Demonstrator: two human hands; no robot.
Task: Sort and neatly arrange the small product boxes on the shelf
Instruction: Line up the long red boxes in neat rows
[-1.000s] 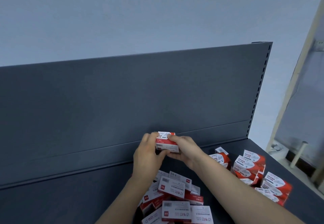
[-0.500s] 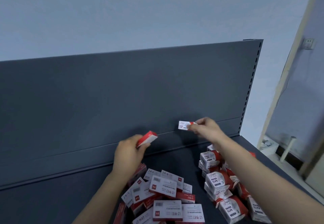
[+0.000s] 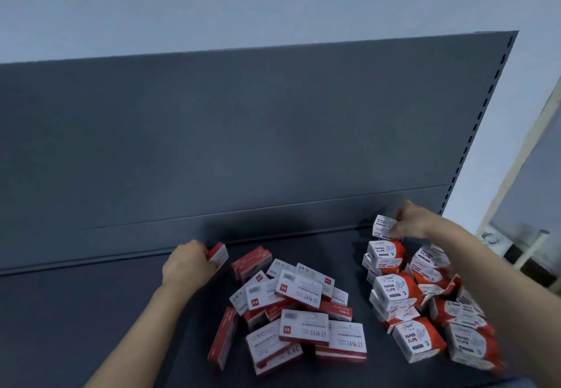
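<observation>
My left hand [image 3: 188, 263] grips a small red and white staple box [image 3: 218, 254] low over the dark shelf [image 3: 91, 311], near the back panel, left of a loose heap of flat staple boxes [image 3: 297, 305]. My right hand [image 3: 409, 220] pinches a small white paper clip box [image 3: 384, 226] just above the back end of a pile of red and white paper clip boxes [image 3: 425, 302] on the right. Whether either held box touches anything below it is unclear.
The shelf's dark back panel [image 3: 243, 144] rises right behind both hands. Its perforated upright [image 3: 473, 132] marks the right end. Beyond it are a pale wall and a doorway [image 3: 528, 205]. Bare shelf surface lies to the left of my left forearm.
My hands, together on one box a second ago, have parted. The left has sunk toward the shelf with its red box; the right has carried the white box right, over the paper clip pile.
</observation>
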